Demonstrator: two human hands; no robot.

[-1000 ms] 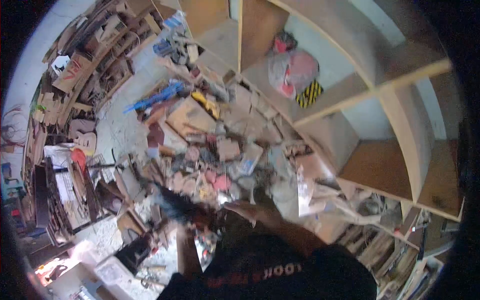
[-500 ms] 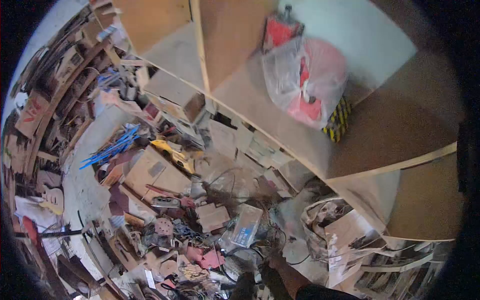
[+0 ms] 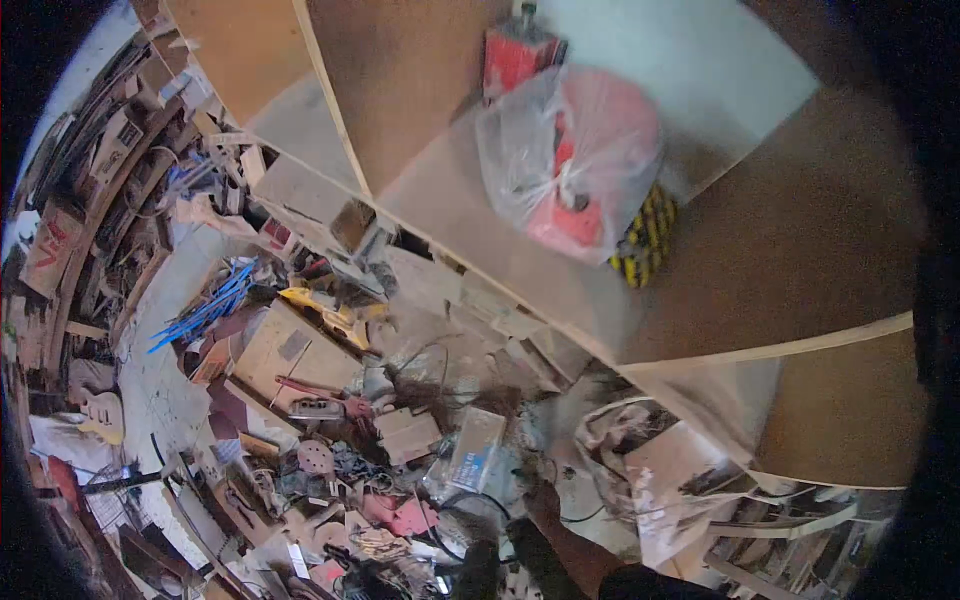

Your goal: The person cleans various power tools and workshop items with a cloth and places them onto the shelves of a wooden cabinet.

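Observation:
My right hand point(image 3: 543, 500) reaches down from a dark sleeve point(image 3: 650, 582) at the bottom of the head view. Its fingers are small and blurred, so what they hold, if anything, cannot be made out. Just left of it lies a pale box with a blue label point(image 3: 476, 448), beside clear plastic. A dark cable point(image 3: 483, 496) curves close by. On its right stands a crumpled plastic sack point(image 3: 600, 450). My left hand does not show.
A board surface fills the upper right, bearing a clear bag with red contents point(image 3: 570, 165), a red can point(image 3: 520, 60) and a yellow-black striped item point(image 3: 646, 238). Sanding discs point(image 3: 315, 457), a yellow tool point(image 3: 335, 318), blue strips point(image 3: 208, 305) and cardboard clutter the lower left. Wood scraps point(image 3: 90, 220) line the far left.
The view has turned, so the surroundings sit further left. My right hand has stretched a little farther forward, near the labelled box.

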